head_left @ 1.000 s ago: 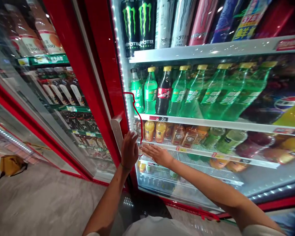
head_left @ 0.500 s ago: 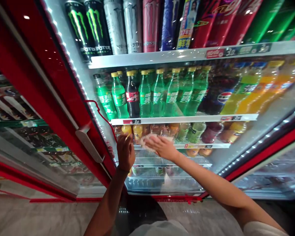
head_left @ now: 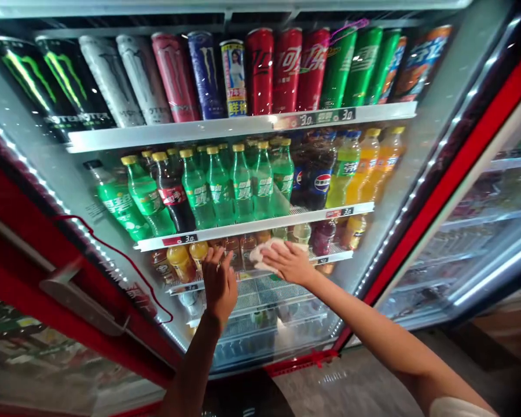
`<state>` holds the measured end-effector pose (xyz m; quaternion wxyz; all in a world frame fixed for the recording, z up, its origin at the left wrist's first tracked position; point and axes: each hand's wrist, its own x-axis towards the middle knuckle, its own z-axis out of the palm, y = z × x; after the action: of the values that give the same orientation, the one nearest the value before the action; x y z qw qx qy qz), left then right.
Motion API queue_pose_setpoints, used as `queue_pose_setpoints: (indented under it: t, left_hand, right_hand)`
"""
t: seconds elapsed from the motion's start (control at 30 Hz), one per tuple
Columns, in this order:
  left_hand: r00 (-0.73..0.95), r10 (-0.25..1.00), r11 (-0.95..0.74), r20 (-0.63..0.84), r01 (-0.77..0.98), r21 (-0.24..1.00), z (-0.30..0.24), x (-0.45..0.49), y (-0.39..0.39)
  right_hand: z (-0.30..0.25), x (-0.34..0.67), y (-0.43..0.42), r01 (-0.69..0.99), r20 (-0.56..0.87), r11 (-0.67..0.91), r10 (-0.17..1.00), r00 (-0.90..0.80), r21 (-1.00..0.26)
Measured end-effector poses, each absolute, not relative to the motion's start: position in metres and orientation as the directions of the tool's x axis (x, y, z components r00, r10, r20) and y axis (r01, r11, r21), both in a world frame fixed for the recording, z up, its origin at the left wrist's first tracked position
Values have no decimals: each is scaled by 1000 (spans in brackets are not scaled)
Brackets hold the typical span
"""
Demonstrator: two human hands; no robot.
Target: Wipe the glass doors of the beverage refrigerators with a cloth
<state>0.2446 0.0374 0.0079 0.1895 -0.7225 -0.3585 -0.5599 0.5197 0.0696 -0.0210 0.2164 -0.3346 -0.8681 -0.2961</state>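
My right hand (head_left: 289, 263) lies flat over a white cloth (head_left: 260, 258), pressing it against the glass door (head_left: 260, 324) of a drinks fridge. My left hand (head_left: 219, 284) is up beside it on the left, fingers apart and holding nothing. Its fingertips are at the glass, in front of small yellow-drink bottles (head_left: 180, 263); whether they touch it I cannot tell. Behind the glass and above my hands stands a row of green soda bottles (head_left: 243, 188) on a white-edged shelf (head_left: 260, 226).
Tall cans (head_left: 260, 72) fill the top shelf. At left is the red door frame with a handle (head_left: 84, 295), and a red cord-like line (head_left: 117, 255) runs nearby. Another lit fridge (head_left: 473, 231) stands to the right, above the grey floor (head_left: 295, 388).
The view has swung right and up, so more cans and the fridge's right side show. My right hand and the cloth stay close to my left hand, with only a slight shift.
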Motion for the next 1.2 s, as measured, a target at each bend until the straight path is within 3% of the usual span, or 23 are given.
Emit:
queue_pose_setpoints:
  t: [0.07,0.17,0.27,0.37,0.43,0.57,0.63,0.8,0.9,1.07,1.13,1.2]
  left_hand:
    - [120,297,-669,947,734,117,15,263,41]
    - [156,308,-668,939,738,97,10,295,40]
    - [189,321,-668,928,740,80,-8,324,33]
    - [237,327,-675,915,736,51,-16,347,31]
    - [242,309,-684,920,728,39,-8,362,35]
    - [194,258,-690,946,723,40,10,396,43]
    - [199,252,-685,947,728,30,6,414,42]
    - [249,316,-679,916,733,34,-24,453,27]
    - [242,320,-692,916,720,52,-17,479,27]
    - [175,296,-698,939,711,88,31,527,38]
    - [186,289,-713,939,697,81,36,543,38]
    - [222,296,-720,929,691,64,26,556,34]
  right_hand:
    - [7,537,80,804,731,479,396,-556,352]
    - [-1,555,76,845,799,405,343,-493,348]
    - [-56,575,56,810,758,430,343,-555,398]
    - [-79,606,49,729,622,507,402,-672,460]
    - [-54,631,56,740,609,508,435,-663,442]
    - [18,668,77,879,798,378,413,-440,289]
    - [18,676,74,903,833,346,397,-386,254]
    - [-72,703,39,825,767,356,330,-550,439]
    - [-66,735,39,798,742,345,310,-594,495]
    - [33,776,74,926,902,237,253,-350,293]
    - [31,780,75,942,918,232,259,-300,242]
    - [-8,781,64,939,911,259,283,-300,228]
